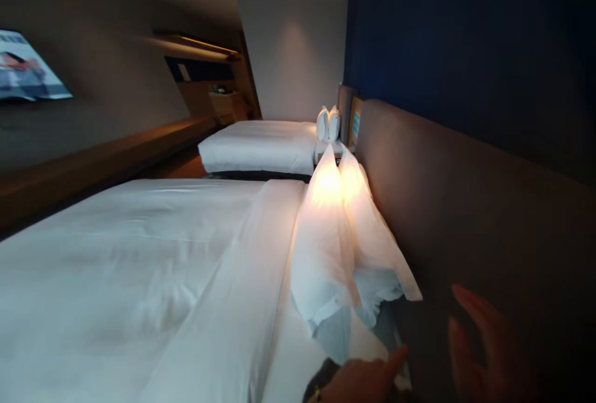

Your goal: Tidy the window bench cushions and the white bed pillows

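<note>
— What colour are the pillows (326, 248)?
— White, glowing warm yellow at the top; the bed (116, 266) cover is plain white too.
— And behind them?
— A brown headboard (465, 204) under a dark blue wall (465, 36).

Place: a hotel twin bedroom
Beds: one white made-up bed (139, 266) just left of the hands, a second bed (261, 145) well beyond them
Pillows: two upright pillows (335, 248) just above the hands, against a padded headboard (465, 204)
Wall: mounted television (28, 67) far left, long wooden shelf (107, 161) below it
</note>
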`<state>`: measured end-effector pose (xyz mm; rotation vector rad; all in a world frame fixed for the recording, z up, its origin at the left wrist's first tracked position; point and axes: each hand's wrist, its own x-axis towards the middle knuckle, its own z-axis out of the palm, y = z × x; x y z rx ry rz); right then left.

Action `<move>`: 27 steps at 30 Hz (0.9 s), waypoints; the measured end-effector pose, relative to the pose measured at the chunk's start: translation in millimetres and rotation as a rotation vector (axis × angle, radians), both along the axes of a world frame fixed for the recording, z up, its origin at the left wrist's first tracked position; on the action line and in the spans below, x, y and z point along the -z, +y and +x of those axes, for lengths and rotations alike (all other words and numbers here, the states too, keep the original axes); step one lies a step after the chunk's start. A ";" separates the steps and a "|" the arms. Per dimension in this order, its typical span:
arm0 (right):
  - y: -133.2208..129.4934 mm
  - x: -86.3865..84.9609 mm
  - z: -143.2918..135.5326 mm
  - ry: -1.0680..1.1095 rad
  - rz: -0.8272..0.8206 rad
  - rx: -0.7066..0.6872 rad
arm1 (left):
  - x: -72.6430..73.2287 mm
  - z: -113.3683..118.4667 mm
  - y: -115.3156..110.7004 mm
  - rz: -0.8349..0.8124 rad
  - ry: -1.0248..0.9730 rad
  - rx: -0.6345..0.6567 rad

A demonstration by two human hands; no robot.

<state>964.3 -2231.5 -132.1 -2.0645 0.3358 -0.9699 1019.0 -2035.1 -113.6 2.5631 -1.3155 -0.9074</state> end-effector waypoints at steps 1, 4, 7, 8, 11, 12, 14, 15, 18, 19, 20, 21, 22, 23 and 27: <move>1.4 7.1 10.7 0.011 -0.021 -0.011 | -3.8 -4.7 5.8 0.032 -0.024 -0.045; 0.0 27.8 49.5 0.272 -0.064 0.039 | -27.4 -3.6 8.3 0.056 -0.145 -0.080; -10.1 42.9 83.3 0.521 -0.023 0.034 | -45.5 20.3 -6.1 0.092 -0.254 -0.078; -14.5 46.4 91.7 0.570 -0.005 0.029 | -48.3 30.9 -11.6 0.121 -0.273 -0.083; -25.7 54.0 107.0 0.683 0.049 -0.001 | -50.1 59.4 -19.4 0.281 -0.277 -0.089; -28.1 55.6 109.1 0.704 0.064 -0.017 | -49.7 65.8 -18.1 0.325 -0.273 -0.082; -30.5 56.1 109.7 0.714 0.081 -0.052 | -49.5 73.1 -10.3 0.347 -0.283 -0.064; -30.7 54.8 108.8 0.708 0.078 -0.060 | -50.2 74.9 -5.2 0.332 -0.287 -0.057; -30.0 43.7 105.3 0.670 0.016 -0.040 | -55.0 77.4 7.8 0.249 -0.256 -0.045; -30.0 38.5 104.3 0.658 -0.017 -0.030 | -56.6 78.1 10.2 0.215 -0.227 -0.046; -30.2 33.2 103.4 0.648 -0.053 -0.022 | -57.9 78.9 11.8 0.174 -0.193 -0.055; -30.6 28.1 102.2 0.641 -0.088 -0.018 | -58.5 79.8 12.8 0.124 -0.152 -0.075; -31.1 23.7 100.8 0.636 -0.120 -0.017 | -58.5 80.7 13.5 0.072 -0.103 -0.102; -31.6 20.1 99.1 0.634 -0.149 -0.019 | -57.8 81.5 14.2 0.020 -0.051 -0.134; -30.8 12.4 91.0 0.643 -0.210 -0.030 | -52.1 83.1 19.2 -0.134 0.055 -0.266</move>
